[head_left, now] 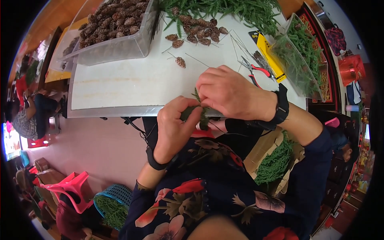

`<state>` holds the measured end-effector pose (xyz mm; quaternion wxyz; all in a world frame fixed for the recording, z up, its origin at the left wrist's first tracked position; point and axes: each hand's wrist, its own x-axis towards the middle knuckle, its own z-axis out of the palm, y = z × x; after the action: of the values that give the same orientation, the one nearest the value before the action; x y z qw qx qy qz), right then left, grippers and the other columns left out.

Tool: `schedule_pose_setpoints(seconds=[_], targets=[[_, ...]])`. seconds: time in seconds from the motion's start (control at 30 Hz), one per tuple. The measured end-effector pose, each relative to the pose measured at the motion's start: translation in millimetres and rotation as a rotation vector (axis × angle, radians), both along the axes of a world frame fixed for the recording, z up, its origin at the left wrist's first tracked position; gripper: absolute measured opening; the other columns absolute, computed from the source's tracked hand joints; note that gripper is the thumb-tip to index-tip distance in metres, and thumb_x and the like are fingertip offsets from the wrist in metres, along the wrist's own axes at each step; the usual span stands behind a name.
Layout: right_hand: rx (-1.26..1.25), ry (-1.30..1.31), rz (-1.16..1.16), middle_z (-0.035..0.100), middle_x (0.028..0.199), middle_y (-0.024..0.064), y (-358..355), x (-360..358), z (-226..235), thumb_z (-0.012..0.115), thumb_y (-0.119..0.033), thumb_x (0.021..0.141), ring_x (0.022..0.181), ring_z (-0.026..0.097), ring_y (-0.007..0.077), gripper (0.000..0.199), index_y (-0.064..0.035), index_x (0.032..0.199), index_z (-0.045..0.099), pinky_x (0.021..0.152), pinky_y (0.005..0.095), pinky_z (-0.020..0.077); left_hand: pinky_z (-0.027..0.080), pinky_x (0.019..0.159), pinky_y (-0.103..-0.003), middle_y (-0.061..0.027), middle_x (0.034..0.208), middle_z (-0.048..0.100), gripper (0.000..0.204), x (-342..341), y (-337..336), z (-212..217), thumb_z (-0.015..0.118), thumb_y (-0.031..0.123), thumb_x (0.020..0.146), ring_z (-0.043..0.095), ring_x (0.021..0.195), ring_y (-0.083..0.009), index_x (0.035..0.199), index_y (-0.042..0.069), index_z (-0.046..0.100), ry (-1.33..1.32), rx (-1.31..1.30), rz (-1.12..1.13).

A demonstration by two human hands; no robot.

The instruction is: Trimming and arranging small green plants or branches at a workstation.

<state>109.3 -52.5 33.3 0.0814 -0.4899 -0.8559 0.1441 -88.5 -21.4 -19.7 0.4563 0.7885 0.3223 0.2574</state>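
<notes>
**Two hands working a green sprig at the counter's near edge**

At the near edge of the white counter point(120, 86), both hands are pinching a small green sprig point(199, 105). The sprig is standing roughly upright in the picture, its long axis running from 12 to 6 o'clock, with the feathery tip pointing toward 12 and the stem end toward the person. The left hand point(175, 126) is closing its grip around the lower stem; the right hand point(228, 93) is clenching its fingertips on the upper part.

At 1 o'clock from the hands, a long yellow package point(267, 54) is lying slantwise, with red-handled pliers point(256, 72) just beside it. At 11 o'clock, a clear plastic bin point(116, 42) is holding pine cones point(116, 18); loose pine cones point(198, 32) are lying at 12 o'clock. At 2 o'clock, a clear tray point(300, 60) is holding green cuttings. At 7 o'clock, on the floor, a blue basket point(116, 194) is holding more greenery.
</notes>
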Motion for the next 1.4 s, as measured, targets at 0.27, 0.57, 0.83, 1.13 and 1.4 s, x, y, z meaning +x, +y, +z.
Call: schedule_pose_setpoints(seconds=[0.27,0.57,0.83,1.13,1.4], targets=[[0.081,0.288,-0.084,0.058,0.109,0.0046,5,-4,7,0.075,-0.015,0.072,0.097,0.057,0.0234,0.030,-0.0120,0.099,0.063,0.085,0.0366,0.0439,0.049,0.065,-0.022,-0.0041,0.084,0.067,0.009,-24,22,-15,0.060,0.005,0.089,0.062,0.074,-0.0082,0.094,-0.002,0.063,-0.500,-1.165,-0.101],[0.272,0.212,-0.019,0.061,0.104,0.0026,-6,-6,5,0.074,-0.013,0.072,0.089,0.060,0.0204,0.028,-0.0176,0.099,0.067,0.080,0.0345,0.0468,0.053,0.079,-0.027,-0.0124,0.096,0.068,0.016,-15,37,-14,0.054,0.005,0.090,0.067,0.084,-0.0165,0.101,-0.004,0.062,-0.578,-1.561,-0.401],[0.295,0.044,0.053,0.061,0.100,0.0033,-27,-2,22,0.069,-0.011,0.077,0.083,0.060,0.0228,0.018,-0.0140,0.095,0.067,0.075,0.0350,0.0477,0.054,0.071,-0.026,-0.0114,0.090,0.068,0.012,0,6,-20,0.056,0.004,0.090,0.066,0.079,-0.0150,0.098,-0.001,0.062,-0.529,-1.451,-0.373],[-0.261,0.411,-0.483,0.061,0.093,0.0052,-65,4,16,0.069,-0.011,0.077,0.078,0.059,0.0261,0.019,-0.0069,0.095,0.064,0.070,0.0356,0.0479,0.049,0.063,-0.022,-0.0027,0.081,0.065,0.009,10,-28,-1,0.060,0.003,0.088,0.061,0.070,-0.0082,0.095,-0.001,0.063,-0.163,-0.593,-0.146],[0.206,0.373,-0.406,0.061,0.097,0.0082,-85,28,5,0.072,-0.012,0.077,0.085,0.059,0.0286,0.025,-0.0068,0.099,0.062,0.076,0.0348,0.0472,0.048,0.068,-0.021,-0.0030,0.084,0.066,0.009,24,-24,1,0.060,0.004,0.088,0.060,0.073,-0.0082,0.094,-0.002,0.064,-0.409,-1.160,-0.209]])
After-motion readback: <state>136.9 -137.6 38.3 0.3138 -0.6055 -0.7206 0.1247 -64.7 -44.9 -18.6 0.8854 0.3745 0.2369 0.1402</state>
